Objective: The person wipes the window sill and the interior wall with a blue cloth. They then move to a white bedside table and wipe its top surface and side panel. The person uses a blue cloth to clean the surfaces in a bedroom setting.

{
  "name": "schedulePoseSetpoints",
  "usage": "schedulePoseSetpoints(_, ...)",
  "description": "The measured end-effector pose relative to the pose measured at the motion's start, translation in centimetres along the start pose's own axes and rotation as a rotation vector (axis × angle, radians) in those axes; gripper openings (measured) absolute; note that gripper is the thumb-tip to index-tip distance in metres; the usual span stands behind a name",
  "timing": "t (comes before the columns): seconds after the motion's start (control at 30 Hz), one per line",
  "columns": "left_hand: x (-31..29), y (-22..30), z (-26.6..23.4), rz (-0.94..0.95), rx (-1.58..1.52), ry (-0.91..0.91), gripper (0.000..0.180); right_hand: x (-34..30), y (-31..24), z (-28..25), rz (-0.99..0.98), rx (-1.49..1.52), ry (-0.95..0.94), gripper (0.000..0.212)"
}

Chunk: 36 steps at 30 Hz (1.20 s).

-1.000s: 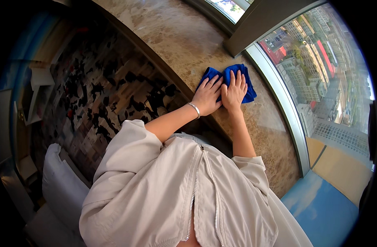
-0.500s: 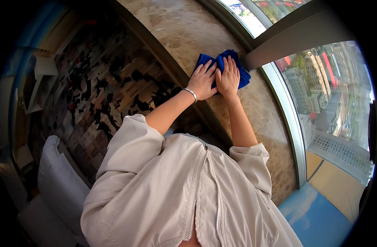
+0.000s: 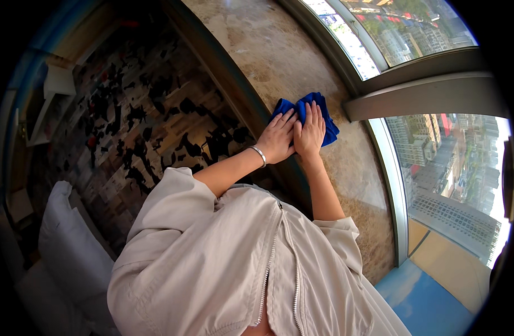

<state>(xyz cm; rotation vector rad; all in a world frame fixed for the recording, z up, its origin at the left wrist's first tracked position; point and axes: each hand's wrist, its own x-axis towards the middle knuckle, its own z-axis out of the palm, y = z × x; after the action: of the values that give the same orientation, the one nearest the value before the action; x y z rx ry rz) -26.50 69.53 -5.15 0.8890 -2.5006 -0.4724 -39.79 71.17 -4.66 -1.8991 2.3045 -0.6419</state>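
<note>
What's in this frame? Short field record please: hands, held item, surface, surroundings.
left hand: left hand flat, palm down on the blue cloth; silver bracelet on the wrist
right hand: right hand flat on the same cloth, beside the left, touching it
cloth: bunched, lying on the marble window sill
surface: beige, mottled stone, running along the window frame
surroundings: patterned carpet below the sill; white pillow at lower left
clothing: light zip jacket
</note>
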Motion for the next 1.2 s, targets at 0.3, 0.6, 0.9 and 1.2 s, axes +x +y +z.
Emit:
schedulePoseSetpoints(0.3,4.7,-3.5,-0.4,0.032,0.121,-0.141,0.06,4.6,0.4,1.7,0.109,-0.057,0.069,0.055)
schedulePoseSetpoints(0.6,1.4,-3.3,-1.4,0.042,0.056,-0.125,0.062,1.2,-2.2,1.2,0.145,-0.089,0.037,0.056)
schedulePoseSetpoints(0.9,3.3,-5.3,-1.6,-0.005,0.005,-0.098,0.063,6.1,-0.7,1.8,-0.137,-0.061,-0.043,0.057)
schedulePoseSetpoints(1.2,10.4,-12.9,-3.4,-0.062,0.081,-0.118,0.064,17.1,-2.3,5.1,-0.164,-0.022,-0.051,0.058)
